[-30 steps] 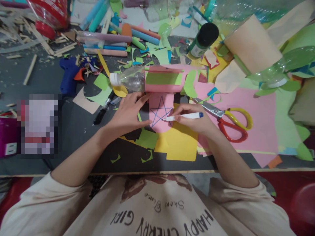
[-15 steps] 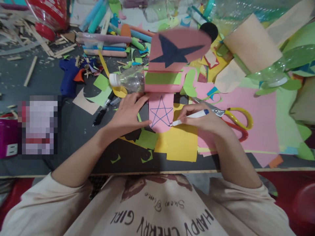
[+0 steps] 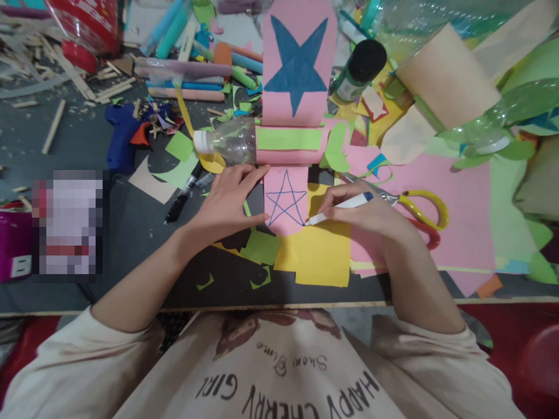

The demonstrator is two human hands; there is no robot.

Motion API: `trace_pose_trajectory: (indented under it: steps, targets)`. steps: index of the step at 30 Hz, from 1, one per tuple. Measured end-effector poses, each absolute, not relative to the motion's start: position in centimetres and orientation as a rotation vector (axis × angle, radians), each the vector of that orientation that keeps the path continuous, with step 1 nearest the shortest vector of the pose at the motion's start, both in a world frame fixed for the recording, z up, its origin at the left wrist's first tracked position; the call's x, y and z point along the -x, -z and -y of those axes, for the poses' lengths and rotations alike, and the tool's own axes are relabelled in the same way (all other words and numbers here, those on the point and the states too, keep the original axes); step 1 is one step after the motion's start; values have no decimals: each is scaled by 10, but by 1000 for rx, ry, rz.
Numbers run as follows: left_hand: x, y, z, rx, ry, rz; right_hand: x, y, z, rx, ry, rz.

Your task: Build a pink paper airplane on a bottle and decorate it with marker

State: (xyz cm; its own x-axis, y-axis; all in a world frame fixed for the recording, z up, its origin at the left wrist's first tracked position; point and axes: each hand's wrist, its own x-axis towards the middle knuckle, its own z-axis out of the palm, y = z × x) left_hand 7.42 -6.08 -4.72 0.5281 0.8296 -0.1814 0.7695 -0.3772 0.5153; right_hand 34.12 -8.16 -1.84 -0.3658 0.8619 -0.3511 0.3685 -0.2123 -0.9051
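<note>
A plastic bottle [image 3: 233, 142] lies on its side, wrapped in pink paper with a green strip [image 3: 288, 139]. From the wrap a pink paper flap [image 3: 286, 203] reaches toward me, with a five-pointed star outlined in blue on it. My left hand [image 3: 231, 201] lies with fingers spread, thumb and fingertips at the flap's left edge. In my right hand [image 3: 349, 206] is a white marker [image 3: 338, 209], its tip at the star's lower right point. An opposite pink flap [image 3: 299, 64] stretches away from me and bears a filled dark blue star.
Scissors [image 3: 419, 209] with yellow and red handles lie right of my right hand on pink paper. A blue glue gun [image 3: 120, 137] and a black pen [image 3: 181, 198] are at left. Behind the bottle stand a black-capped container [image 3: 360, 70] and paper scraps.
The far flap with the filled star has swung up and back, uncovering the black-capped container. The marker tip has shifted slightly right; my left hand stays nearly still.
</note>
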Motion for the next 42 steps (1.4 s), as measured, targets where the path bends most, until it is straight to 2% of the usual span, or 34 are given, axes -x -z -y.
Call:
trace_pose_trajectory:
  steps: [9, 14, 23, 42]
  targets:
    - [-76, 45, 61, -2212, -125, -1293, -344, 37, 76, 1367, -1454, 1379]
    - [-76, 44, 61, -2206, -123, -1298, -329, 55, 79, 1316, -1235, 1241]
    - [-76, 45, 61, -2201, -118, -1287, -321, 68, 82, 1272, -1092, 1310]
    - [-76, 45, 61, -2193, -108, -1297, -321, 67, 82, 1319, -1099, 1325]
